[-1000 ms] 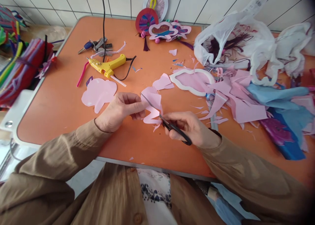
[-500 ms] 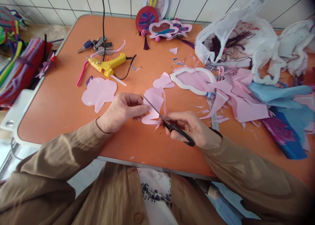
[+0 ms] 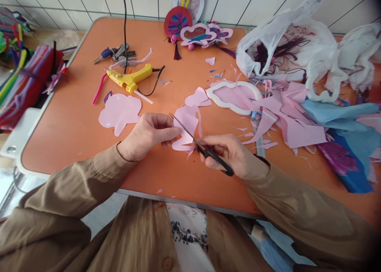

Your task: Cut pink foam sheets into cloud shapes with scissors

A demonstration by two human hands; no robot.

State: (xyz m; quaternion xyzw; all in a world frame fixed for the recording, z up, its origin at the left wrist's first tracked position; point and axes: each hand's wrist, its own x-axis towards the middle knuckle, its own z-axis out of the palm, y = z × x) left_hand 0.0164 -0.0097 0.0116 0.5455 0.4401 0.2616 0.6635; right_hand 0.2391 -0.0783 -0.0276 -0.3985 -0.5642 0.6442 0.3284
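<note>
1. The left hand (image 3: 149, 134) is closed to a pinch, thumb against fingers, on the left edge of a pale pink, curvy-edged piece of paper (image 3: 187, 120).
2. The right hand (image 3: 228, 153) grips a pair of scissors with black handles and dark metal blades (image 3: 219, 161); the blades slant across the pink piece, nearly together, their tips just beyond the left thumb.
3. That piece is between the two hands, over the orange, pale-edged desk (image 3: 74, 153) — a thin pink strip curls along its right side.
4. Just behind it lies a smaller pink paper offcut (image 3: 196, 97).
5. Left of the left hand rests a larger pink paper shape with a lobed outline (image 3: 120, 112); behind that lies a yellow glue gun (image 3: 126, 80), near a bunch of metal keys (image 3: 120, 54).
6. Right of the offcut sits a white, wavy-edged frame (image 3: 235, 111) around pink material — loose pink scraps (image 3: 302, 133) are heaped beside it.
</note>
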